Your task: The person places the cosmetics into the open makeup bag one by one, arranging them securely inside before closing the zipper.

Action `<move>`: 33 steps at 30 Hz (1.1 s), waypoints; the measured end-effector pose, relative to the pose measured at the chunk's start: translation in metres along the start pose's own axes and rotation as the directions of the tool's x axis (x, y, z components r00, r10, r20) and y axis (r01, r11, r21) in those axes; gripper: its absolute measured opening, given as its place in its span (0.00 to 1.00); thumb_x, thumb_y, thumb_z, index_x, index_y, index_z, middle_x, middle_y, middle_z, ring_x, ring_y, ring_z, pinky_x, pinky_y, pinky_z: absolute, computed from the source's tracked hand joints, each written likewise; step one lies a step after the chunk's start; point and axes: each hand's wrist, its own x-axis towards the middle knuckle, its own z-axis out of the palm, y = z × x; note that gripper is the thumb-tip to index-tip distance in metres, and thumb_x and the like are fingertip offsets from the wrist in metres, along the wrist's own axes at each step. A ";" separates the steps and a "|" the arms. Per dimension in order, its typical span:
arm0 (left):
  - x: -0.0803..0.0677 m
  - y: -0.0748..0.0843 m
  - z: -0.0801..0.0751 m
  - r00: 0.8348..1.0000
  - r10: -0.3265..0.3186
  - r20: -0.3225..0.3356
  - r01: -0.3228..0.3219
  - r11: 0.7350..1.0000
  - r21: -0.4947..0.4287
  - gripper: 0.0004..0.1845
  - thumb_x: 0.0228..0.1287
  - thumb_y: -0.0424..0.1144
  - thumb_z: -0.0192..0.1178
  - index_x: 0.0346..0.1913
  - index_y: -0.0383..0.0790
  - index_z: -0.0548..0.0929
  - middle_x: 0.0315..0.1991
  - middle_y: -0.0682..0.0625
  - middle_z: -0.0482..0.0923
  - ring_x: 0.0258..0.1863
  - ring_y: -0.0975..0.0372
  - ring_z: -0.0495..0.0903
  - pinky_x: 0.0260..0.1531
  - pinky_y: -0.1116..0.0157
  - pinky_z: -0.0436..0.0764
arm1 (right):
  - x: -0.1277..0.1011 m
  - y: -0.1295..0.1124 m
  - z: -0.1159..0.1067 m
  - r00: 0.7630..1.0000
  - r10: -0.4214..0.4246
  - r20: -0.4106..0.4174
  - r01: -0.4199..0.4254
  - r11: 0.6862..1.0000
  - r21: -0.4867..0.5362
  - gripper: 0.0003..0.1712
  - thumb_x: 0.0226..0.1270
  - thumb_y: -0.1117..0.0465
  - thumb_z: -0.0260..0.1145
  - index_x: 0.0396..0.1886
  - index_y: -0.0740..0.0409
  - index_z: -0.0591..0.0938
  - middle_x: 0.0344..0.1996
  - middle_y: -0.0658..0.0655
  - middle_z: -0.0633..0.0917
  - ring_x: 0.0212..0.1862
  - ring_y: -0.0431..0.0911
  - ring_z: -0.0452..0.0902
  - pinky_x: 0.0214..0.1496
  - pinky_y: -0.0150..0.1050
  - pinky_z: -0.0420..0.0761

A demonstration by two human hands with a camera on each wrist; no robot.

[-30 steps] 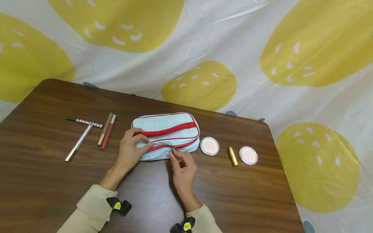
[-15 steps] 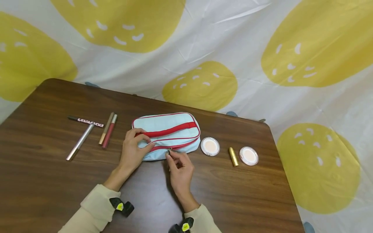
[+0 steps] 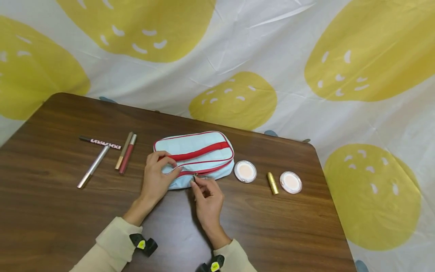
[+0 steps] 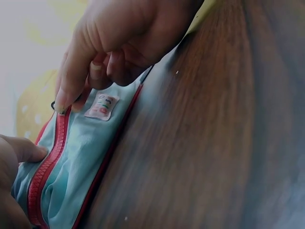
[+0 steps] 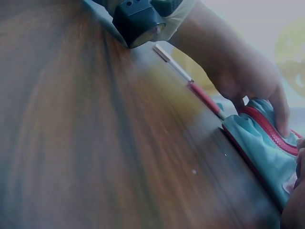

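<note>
While the hands (image 3: 157, 174) (image 3: 208, 196) pinch pouch (image 3: 204, 157) and zipper pull (image 3: 195, 177), the lettered label (image 4: 101, 106) looks blurred.

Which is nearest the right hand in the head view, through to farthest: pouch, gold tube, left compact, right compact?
1. Pouch: ahead, its zipper pull pinched by the right hand.
2. Left compact: just right of the pouch.
3. Gold tube: between the two compacts.
4. Right compact: farthest right.

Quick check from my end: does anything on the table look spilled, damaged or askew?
No spill or damage shows. Left of the pouch, the silver tube lies askew, its end against or over the patterned pen, while the bronze tube and red tube beside them lie nearly parallel.
</note>
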 end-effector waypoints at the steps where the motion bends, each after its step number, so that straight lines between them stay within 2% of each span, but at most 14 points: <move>1: 0.000 0.000 0.000 1.000 0.003 0.001 -0.003 1.000 0.005 0.11 0.40 0.26 0.75 0.23 0.36 0.80 0.39 0.39 0.75 0.46 0.45 0.68 0.48 0.52 0.65 | 0.000 0.000 0.001 1.000 0.002 0.000 -0.002 1.000 0.001 0.07 0.52 0.79 0.70 0.33 0.72 0.85 0.22 0.63 0.77 0.16 0.51 0.71 0.17 0.30 0.70; 8: -0.002 0.007 0.000 1.000 -0.001 0.016 -0.001 0.997 0.076 0.11 0.42 0.30 0.75 0.24 0.39 0.81 0.39 0.42 0.75 0.46 0.47 0.68 0.46 0.53 0.67 | -0.001 -0.001 0.002 1.000 -0.016 0.013 0.016 1.000 0.003 0.07 0.51 0.79 0.70 0.32 0.73 0.84 0.21 0.63 0.78 0.17 0.49 0.71 0.17 0.29 0.70; 15: -0.002 0.010 -0.001 1.000 -0.019 0.012 0.018 0.994 0.105 0.10 0.42 0.32 0.76 0.24 0.40 0.82 0.40 0.44 0.75 0.46 0.48 0.69 0.43 0.54 0.69 | -0.001 -0.001 0.004 0.998 -0.047 0.036 0.046 0.999 0.003 0.07 0.51 0.79 0.70 0.31 0.73 0.84 0.21 0.62 0.78 0.18 0.45 0.72 0.17 0.31 0.70; 23: 0.000 0.016 -0.003 0.997 -0.067 0.024 0.063 0.990 0.124 0.11 0.41 0.35 0.77 0.24 0.41 0.82 0.38 0.46 0.75 0.45 0.50 0.70 0.41 0.55 0.70 | -0.002 -0.001 0.005 0.996 -0.034 0.076 0.031 0.999 0.036 0.07 0.52 0.79 0.69 0.33 0.74 0.84 0.23 0.63 0.79 0.13 0.50 0.71 0.13 0.32 0.72; 29: 0.001 0.021 -0.004 0.995 -0.097 0.018 0.094 0.986 0.136 0.11 0.40 0.35 0.78 0.23 0.41 0.83 0.37 0.47 0.75 0.45 0.51 0.70 0.39 0.55 0.70 | -0.002 -0.002 0.005 0.995 -0.022 0.099 0.018 0.999 0.048 0.07 0.52 0.79 0.69 0.33 0.74 0.83 0.24 0.64 0.79 0.13 0.50 0.72 0.13 0.30 0.72; 33: 0.004 0.021 -0.008 0.994 -0.075 0.077 0.063 0.987 0.148 0.12 0.41 0.37 0.77 0.24 0.42 0.82 0.38 0.46 0.74 0.45 0.50 0.69 0.41 0.55 0.69 | -0.002 -0.004 0.005 0.990 -0.040 0.135 0.033 0.998 0.055 0.08 0.52 0.79 0.69 0.33 0.74 0.83 0.23 0.63 0.78 0.13 0.50 0.72 0.13 0.31 0.72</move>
